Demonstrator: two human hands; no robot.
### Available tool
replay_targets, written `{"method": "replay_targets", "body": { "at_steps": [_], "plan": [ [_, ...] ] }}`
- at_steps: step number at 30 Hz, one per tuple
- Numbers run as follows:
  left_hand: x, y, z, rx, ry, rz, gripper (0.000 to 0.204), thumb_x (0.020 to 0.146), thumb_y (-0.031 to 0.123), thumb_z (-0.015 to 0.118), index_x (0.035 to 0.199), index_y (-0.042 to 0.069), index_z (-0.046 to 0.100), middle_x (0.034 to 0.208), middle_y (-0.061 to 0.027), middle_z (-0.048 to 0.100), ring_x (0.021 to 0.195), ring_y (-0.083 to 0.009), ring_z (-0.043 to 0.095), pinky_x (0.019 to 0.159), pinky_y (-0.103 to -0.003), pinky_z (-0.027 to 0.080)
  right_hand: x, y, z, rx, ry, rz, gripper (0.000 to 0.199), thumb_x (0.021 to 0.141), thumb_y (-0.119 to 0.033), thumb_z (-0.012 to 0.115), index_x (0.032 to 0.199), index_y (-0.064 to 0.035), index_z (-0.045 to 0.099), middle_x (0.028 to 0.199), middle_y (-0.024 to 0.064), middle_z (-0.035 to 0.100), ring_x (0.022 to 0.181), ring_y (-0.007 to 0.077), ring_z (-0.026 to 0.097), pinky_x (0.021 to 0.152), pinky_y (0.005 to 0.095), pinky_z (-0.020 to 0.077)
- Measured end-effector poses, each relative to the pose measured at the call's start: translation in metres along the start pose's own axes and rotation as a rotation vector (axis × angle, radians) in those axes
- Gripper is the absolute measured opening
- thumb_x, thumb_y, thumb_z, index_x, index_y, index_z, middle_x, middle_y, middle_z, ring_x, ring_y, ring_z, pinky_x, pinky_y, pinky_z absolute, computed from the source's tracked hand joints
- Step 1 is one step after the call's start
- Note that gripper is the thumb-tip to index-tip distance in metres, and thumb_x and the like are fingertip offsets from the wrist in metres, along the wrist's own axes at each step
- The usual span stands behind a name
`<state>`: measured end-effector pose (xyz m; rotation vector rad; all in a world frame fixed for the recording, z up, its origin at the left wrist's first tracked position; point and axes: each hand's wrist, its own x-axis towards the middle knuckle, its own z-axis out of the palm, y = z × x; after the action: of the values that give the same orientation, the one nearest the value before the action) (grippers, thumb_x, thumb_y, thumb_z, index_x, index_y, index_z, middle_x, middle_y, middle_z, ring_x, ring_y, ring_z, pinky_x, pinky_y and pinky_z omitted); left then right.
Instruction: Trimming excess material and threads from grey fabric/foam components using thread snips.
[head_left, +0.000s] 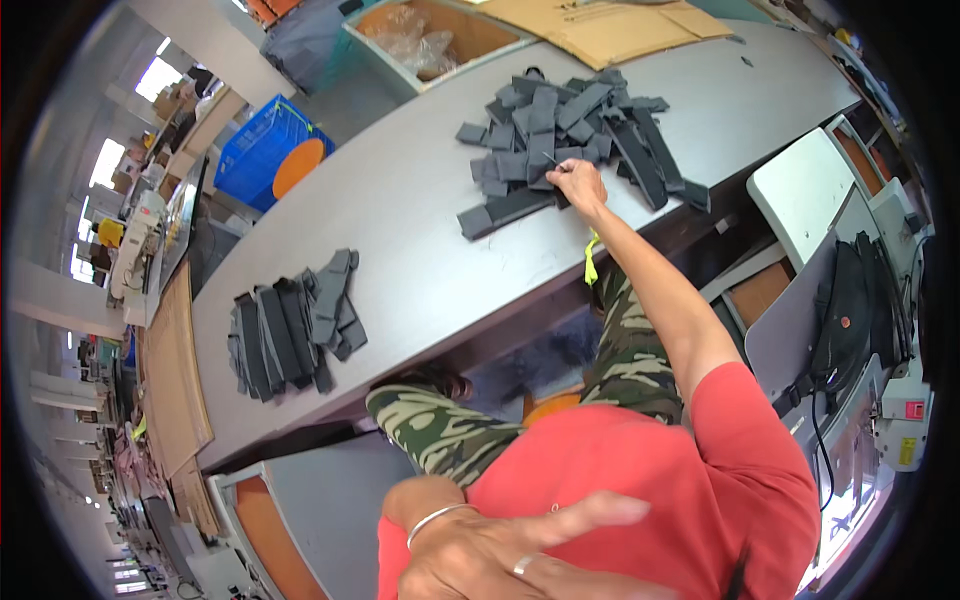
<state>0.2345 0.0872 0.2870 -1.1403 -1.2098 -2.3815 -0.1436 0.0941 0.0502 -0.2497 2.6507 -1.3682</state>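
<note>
My right hand (578, 184) reaches out over the table, at the near side of a big heap of dark grey fabric strips (540, 115). Its thumb and fingers are pinched together, and something thin pokes out at the fingertips, too small to make out. Close to the camera, in front of my chest, hovers my left hand (490, 550) with a bracelet and a ring. Its fingers are spread and hold nothing; the lower part is cut off by the frame edge. A smaller pile of similar strips (290, 325) lies side by side at the table's left.
The grey table (420, 255) curves across in front of me. Beyond it stand an open bin (440, 45) with clear plastic, brown cardboard (610, 40) and a blue crate (262, 150). A yellow-green ribbon (590, 262) hangs at the near edge. A sewing machine (900, 415) stands at right.
</note>
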Motion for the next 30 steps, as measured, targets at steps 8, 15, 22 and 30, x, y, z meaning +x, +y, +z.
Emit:
{"method": "replay_targets", "body": {
  "at_steps": [8, 15, 22, 30],
  "plan": [
    [-0.023, -0.034, -0.066, 0.372, 0.411, 0.030, 0.030, 0.095, 0.014, 0.046, 0.086, -0.007, 0.066, 0.084, -0.0196, 0.067, 0.074, -0.0347, 0.064, 0.079, -0.046, 0.049, -0.060, -0.047, -0.040, 0.289, -0.010, -0.674, 0.017, 0.070, -0.015, 0.066, 0.081, -0.0041, 0.058, 0.069, 0.0120, 0.058, 0.062, 0.0238, 0.057, 0.061, 0.0329, 0.0448],
    [-0.081, -0.121, -0.191, 0.126, 1.212, -0.424, 0.039, 0.096, 0.027, 0.056, 0.121, -0.002, 0.048, 0.112, -0.0055, 0.056, 0.100, -0.0158, 0.056, 0.080, -0.032, 0.048, -0.160, -0.020, -0.019, 0.066, -0.246, -0.827, 0.026, 0.060, -0.003, 0.068, 0.083, -0.0051, 0.056, 0.085, 0.0078, 0.061, 0.076, 0.0299, 0.062, 0.064, 0.0344, 0.0491],
    [-0.111, -0.132, -0.189, 0.111, 1.168, -0.462, 0.049, 0.100, 0.042, 0.040, 0.111, -0.003, 0.057, 0.083, -0.0095, 0.063, 0.076, -0.0146, 0.062, 0.067, -0.027, 0.053, -0.198, -0.003, -0.016, 0.282, -0.524, -0.674, 0.034, 0.066, -0.008, 0.073, 0.099, -0.0093, 0.064, 0.092, 0.0034, 0.064, 0.080, 0.0181, 0.064, 0.068, 0.0290, 0.0503],
    [-0.130, -0.112, -0.170, -0.076, 1.203, -0.326, 0.060, 0.098, 0.051, 0.035, 0.110, -0.004, 0.056, 0.081, -0.0129, 0.062, 0.074, -0.0186, 0.062, 0.068, -0.028, 0.052, -0.197, -0.024, -0.026, 0.175, -0.407, -0.785, 0.023, 0.083, -0.013, 0.064, 0.106, -0.0107, 0.067, 0.084, 0.0063, 0.065, 0.076, 0.0222, 0.061, 0.068, 0.0325, 0.0479]
  ]
}}
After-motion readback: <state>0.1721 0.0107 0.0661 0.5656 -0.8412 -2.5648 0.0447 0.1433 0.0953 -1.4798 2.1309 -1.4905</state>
